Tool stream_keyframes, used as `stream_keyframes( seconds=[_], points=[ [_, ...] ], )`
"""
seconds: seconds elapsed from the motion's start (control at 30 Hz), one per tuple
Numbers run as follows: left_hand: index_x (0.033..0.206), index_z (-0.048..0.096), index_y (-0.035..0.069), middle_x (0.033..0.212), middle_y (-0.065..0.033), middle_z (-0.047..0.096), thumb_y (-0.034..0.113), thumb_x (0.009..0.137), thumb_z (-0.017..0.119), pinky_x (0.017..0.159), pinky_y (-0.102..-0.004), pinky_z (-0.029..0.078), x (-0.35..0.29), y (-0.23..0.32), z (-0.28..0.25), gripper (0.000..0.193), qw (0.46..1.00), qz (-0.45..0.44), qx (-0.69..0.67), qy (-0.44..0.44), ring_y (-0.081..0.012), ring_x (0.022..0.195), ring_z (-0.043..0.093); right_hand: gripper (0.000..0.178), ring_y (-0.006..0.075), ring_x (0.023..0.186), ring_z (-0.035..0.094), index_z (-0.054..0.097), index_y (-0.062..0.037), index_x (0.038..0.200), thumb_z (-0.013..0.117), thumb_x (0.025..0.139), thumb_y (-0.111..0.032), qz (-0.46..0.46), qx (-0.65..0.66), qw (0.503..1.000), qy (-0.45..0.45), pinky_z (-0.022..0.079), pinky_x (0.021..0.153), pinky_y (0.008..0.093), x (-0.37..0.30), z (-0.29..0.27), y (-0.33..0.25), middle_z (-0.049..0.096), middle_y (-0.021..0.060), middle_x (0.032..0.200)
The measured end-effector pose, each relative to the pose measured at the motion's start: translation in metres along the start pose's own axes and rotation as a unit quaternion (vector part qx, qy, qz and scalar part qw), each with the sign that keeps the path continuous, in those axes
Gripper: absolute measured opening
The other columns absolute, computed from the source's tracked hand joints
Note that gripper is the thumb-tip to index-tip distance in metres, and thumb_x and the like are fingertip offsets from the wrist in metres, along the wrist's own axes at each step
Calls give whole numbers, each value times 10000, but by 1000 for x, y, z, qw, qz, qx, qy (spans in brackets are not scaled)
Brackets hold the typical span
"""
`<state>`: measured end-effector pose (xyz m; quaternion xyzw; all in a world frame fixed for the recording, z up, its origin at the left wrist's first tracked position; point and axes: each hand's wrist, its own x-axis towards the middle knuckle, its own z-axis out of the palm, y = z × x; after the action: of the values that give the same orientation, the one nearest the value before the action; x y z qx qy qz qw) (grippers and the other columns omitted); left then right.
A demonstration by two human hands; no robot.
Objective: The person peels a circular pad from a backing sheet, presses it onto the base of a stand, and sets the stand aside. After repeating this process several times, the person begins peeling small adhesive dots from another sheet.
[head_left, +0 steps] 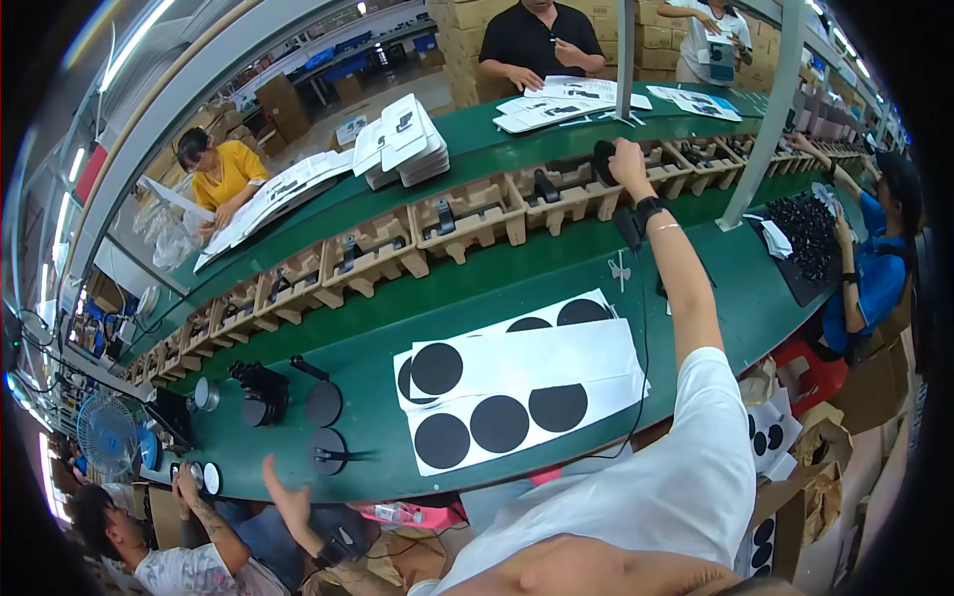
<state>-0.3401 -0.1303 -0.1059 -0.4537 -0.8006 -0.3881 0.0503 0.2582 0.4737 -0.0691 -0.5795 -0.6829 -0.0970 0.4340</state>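
Near the top centre of the frame, our right hand point(628, 159) reaches far out and closes its fingers around a small black device point(603, 159), which sits at a brown moulded pulp tray point(566, 191) on the conveyor line. The fingers wrap the black device from the right; we cannot tell whether it already rests in the tray. A dark watch band point(648, 208) circles the wrist, and the arm runs back down the right of the frame to a white sleeve point(686, 467).

Our left hand point(288, 494) is at the lower left, fingers spread and holding nothing, just below the near edge of the green desk point(477, 283). Just above it stand round black stands point(326, 449).

More pulp trays point(373, 248) line up to the left along the belt, each with a black part inside. In the centre of the desk lie white sheets with large black discs point(517, 382). At the upper middle sits a stack of white boxes point(402, 144).

Other people work around the line: one in yellow point(224, 169) at the upper left, one in black point(537, 40) at the top, one in blue point(874, 268) at the right edge.
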Motion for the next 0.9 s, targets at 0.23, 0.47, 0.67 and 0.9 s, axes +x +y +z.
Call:
stream_keyframes(
  seconds=[0.23,0.47,0.67,0.9],
  points=[
    [1362,431,137,1451,-120,329,6,409,815,1103,-409,252,19,-23,44,1035,933,31,-23,-359,-314,1360,268,361,398,976,575,620,-101,1139,649,792,-193,-1,-91,982,-166,477,835,485,-18,12,-1,621,222,1029],
    [1263,550,128,1391,-141,400,32,427,821,1063,-403,329,49,3,46,884,933,68,27,-352,-317,1290,377,424,386,1352,201,603,-195,1172,645,810,-412,25,-169,977,-129,299,918,695,-76,-9,-1,274,181,1448],
    [1390,388,157,1385,-180,384,238,622,716,1006,-441,396,13,-18,30,838,877,-39,-445,-179,-349,1227,441,309,321,1016,555,655,-48,978,611,674,-13,-137,219,957,-133,445,900,415,-175,-37,-204,619,167,1023],
    [1425,294,115,1340,-229,414,462,777,534,818,-568,484,16,131,69,773,564,-161,-783,-205,-434,1169,461,366,313,1060,499,594,-1,1069,533,714,63,-316,299,822,-367,436,906,378,-291,-5,-336,537,145,1099]
  ],
)
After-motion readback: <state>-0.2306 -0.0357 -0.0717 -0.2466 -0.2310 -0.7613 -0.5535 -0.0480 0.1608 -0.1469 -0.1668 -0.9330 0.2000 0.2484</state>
